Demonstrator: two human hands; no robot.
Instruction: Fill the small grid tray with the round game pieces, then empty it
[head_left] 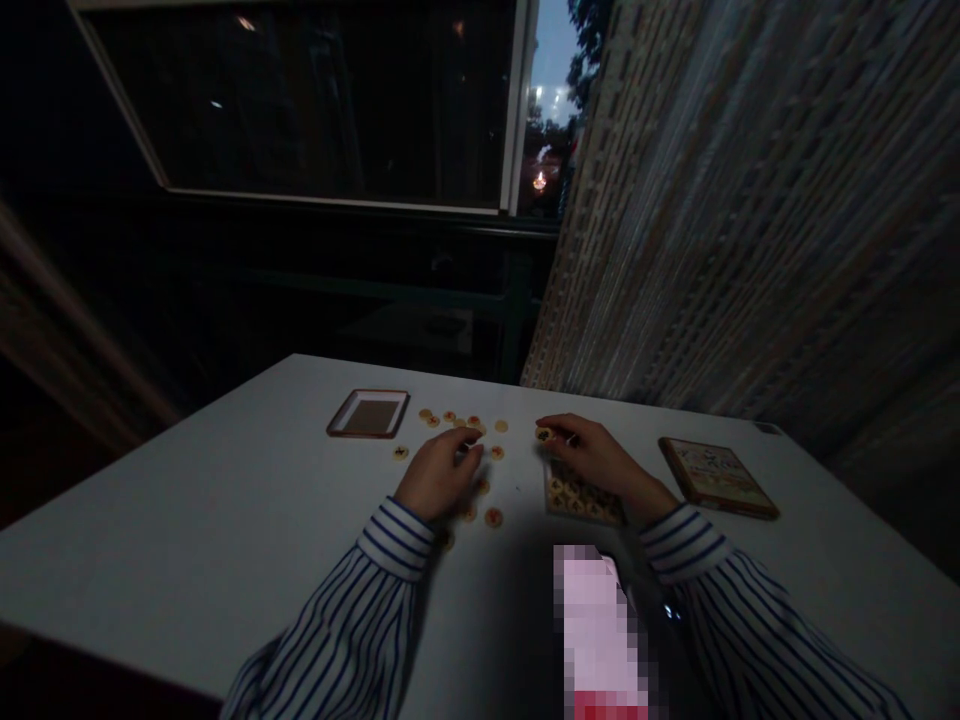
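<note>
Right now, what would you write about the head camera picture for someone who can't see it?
A left hand and right hand in striped sleeves reach over small round game tiles on a white table. The right hand pinches one tile near a tray filled with tiles.

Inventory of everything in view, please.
table: 1, white, fills the lower frame
tray: 1, brown with pale rim, far side of table, left
box lid: 1, brown edge, colourful picture, table's right side
loose tiles: over a dozen, cream with red or dark marks, scattered on table around left hand
tile grid: 1, cream and dark, on table below right hand
held tile: 1, cream, at right fingertips
window: 1, dark, pale frame, behind table
curtain: 1, beige, right of window
pixelated object: 1, pink and red, near edge, kind unclear
left hand: 1, over loose tiles
right hand: 1, holding held tile
sleeves: 2, white, blue stripes, both forearms
</note>
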